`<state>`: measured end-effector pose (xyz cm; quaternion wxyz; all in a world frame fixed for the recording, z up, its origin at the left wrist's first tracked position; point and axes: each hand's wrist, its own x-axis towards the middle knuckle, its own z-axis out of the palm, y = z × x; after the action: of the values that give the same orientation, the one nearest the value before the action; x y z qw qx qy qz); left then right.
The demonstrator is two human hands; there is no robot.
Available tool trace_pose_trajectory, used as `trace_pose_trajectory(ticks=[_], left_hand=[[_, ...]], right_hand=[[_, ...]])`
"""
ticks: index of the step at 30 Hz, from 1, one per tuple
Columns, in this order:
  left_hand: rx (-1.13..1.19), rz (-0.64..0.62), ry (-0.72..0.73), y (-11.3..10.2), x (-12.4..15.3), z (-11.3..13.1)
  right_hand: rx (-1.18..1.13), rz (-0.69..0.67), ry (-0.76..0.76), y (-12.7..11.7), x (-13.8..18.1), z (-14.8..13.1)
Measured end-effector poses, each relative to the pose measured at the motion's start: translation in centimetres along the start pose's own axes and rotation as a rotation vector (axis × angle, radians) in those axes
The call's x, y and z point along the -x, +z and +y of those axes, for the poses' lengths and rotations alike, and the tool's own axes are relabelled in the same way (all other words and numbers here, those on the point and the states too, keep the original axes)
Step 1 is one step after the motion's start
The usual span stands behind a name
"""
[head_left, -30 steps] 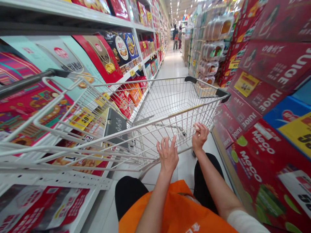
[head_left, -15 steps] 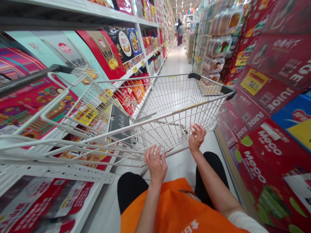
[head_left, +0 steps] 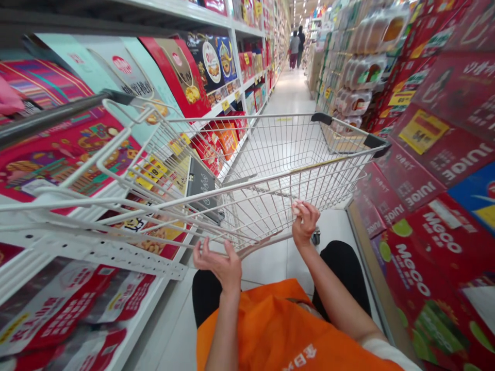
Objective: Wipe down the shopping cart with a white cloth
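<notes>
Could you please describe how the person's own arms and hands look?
The left hand and right hand are gloveless. The left arm is bare as far as it shows; the right arm has a plain white sleeve higher up.

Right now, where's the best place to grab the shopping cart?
Probably the dark handle bar, coming from behind the cart, at the picture's left. It's a long, straight bar across that end, standing out from the wirework, so fingers should wrap easily.
</notes>
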<state>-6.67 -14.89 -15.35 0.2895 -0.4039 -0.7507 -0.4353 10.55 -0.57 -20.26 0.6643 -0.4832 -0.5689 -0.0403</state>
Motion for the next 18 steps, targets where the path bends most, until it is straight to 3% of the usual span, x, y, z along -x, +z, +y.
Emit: trace_pose_trajectory(ticks=[3,6,8,14,18], left_hand=[[0.065,-0.085,-0.049,0.1,-0.5,-0.4],[0.057,-0.131,-0.084,-0.1,-0.7,-0.3],[0.058,-0.162,-0.081,-0.6,-0.8,-0.4],[0.053,-0.231,-0.035,-1.7,-0.8,-0.4],[0.066,-0.214,-0.084,-1.3,-0.5,0.3]], right_hand=[[-0.050,-0.024,-0.012,0.5,2.3,-3.1],[-0.207,-0.238,-0.280,0.8,5.3,-6.1],[-0.261,-0.297,-0.371,0.7,5.7,-6.5],[-0.068,-0.027,-0.077,0.4,2.2,-3.8],[-0.075,-0.016,-0.017,1.3,4.3,-7.2]])
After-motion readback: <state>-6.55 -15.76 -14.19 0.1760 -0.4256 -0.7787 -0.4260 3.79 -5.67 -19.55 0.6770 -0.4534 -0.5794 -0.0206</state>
